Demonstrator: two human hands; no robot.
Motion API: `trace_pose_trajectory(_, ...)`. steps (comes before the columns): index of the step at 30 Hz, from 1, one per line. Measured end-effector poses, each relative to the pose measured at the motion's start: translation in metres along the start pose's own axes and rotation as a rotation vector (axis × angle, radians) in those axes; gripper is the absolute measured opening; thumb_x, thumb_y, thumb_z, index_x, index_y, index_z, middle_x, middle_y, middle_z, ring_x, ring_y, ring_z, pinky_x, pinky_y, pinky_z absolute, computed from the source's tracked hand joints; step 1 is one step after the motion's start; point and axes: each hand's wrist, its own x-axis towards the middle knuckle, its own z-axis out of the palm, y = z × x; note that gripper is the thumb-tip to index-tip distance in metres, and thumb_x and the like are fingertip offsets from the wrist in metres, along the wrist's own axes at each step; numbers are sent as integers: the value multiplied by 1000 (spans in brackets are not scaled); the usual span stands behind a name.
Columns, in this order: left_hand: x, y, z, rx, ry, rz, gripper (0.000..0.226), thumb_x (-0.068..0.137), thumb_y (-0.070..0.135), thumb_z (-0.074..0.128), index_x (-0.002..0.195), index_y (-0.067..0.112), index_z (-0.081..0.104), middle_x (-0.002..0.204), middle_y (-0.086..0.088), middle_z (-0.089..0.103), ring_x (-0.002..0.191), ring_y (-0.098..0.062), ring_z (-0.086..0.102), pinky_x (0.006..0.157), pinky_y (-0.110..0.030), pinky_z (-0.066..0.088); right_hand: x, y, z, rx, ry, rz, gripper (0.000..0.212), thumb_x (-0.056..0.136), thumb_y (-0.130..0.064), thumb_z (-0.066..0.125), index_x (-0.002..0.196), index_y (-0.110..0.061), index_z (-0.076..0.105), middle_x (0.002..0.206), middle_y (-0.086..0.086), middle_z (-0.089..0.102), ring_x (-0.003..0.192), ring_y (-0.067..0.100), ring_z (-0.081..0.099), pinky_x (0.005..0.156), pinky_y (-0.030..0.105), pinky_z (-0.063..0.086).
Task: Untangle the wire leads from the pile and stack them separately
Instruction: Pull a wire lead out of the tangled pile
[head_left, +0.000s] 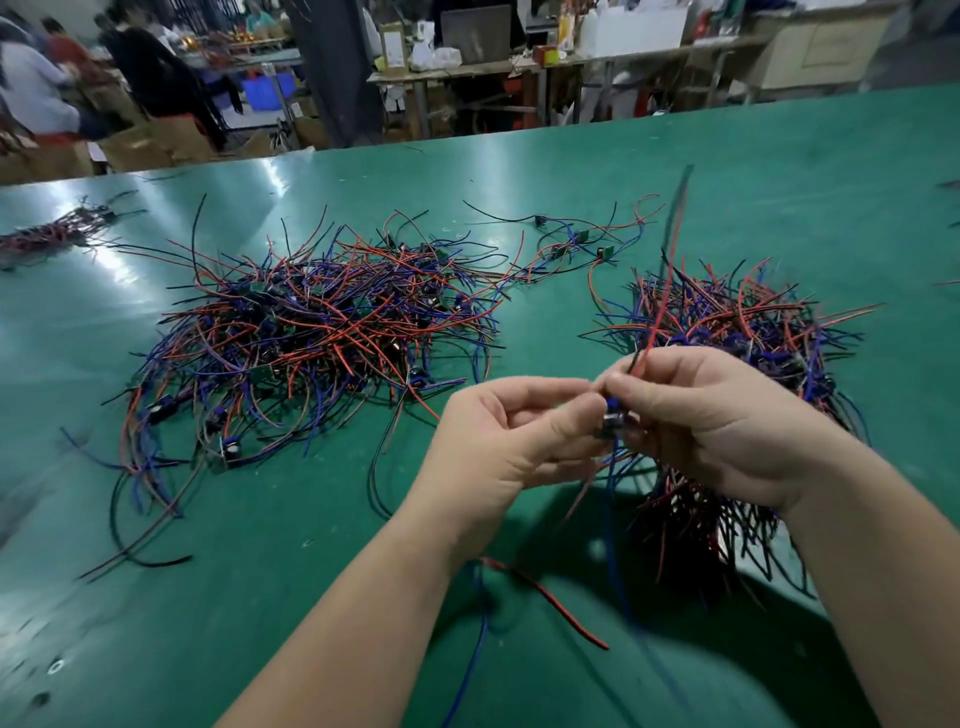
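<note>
head view: the left hand (498, 436) and right hand (717, 421) meet over the table (727, 171), fingers of both clamped on one wire lead (610, 418). its red and black strands run up and away, and a blue tail hangs toward the person. the stack (743, 322) lies just beyond the right hand, the nearer one. the tangled pile (311, 332) sits well to the left.

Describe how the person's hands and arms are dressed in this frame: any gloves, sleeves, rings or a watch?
Nothing is worn on them. The left hand and right hand have no gloves, and no rings show on the visible fingers. The left forearm and right forearm are uncovered down to the picture's edge, with no watch, band or sleeve in view.
</note>
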Motion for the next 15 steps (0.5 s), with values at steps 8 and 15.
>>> trace_pose_trajectory(8,-6,4,-6,217,-199,-227,6,64,12,78,65,13,73,61,-7,68,55,-14,67,55,-24,55,2,-10,-12,8,354,-209,10,68,-11,65,77,-6,65,53,-4,62,45,2,55,44,10,43)
trace_pose_trajectory(15,-10,6,-8,376,-294,-267,15,75,5,77,65,15,71,59,-2,69,52,-8,65,51,-18,51,6,-18,-35,341,641,-437,14,89,-5,59,78,-14,59,56,-3,64,52,6,59,52,13,45)
